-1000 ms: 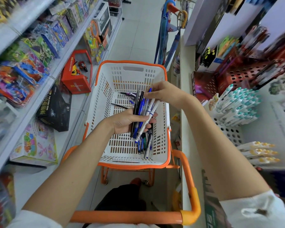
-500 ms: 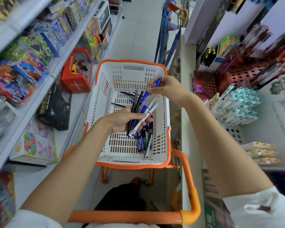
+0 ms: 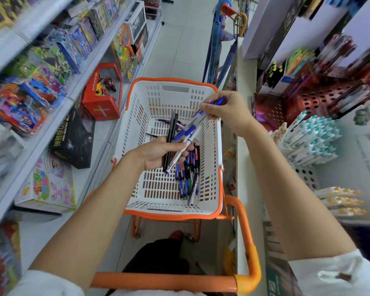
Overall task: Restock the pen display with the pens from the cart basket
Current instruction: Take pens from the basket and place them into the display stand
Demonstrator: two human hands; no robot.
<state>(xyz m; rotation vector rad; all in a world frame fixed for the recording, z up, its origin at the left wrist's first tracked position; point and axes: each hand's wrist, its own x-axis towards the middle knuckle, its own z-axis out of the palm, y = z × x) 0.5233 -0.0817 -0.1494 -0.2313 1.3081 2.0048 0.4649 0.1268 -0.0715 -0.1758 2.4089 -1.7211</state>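
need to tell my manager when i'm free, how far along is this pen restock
Looks early. Done: the pen display holds teal-capped pens, but which are new cannot be told. In hand: the left hand grips a bundle of pens while the right hand pinches a blue pen. Left: the loose pens in the basket.

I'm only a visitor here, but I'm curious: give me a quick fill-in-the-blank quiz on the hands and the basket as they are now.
1. The left hand grips a bundle of ___.
2. The right hand pinches a pen whose upper end is ___.
3. The basket is white with a rim coloured ___.
4. The loose pens lie along the basket's ___ wall.

Missing words: pens; blue; orange; right.
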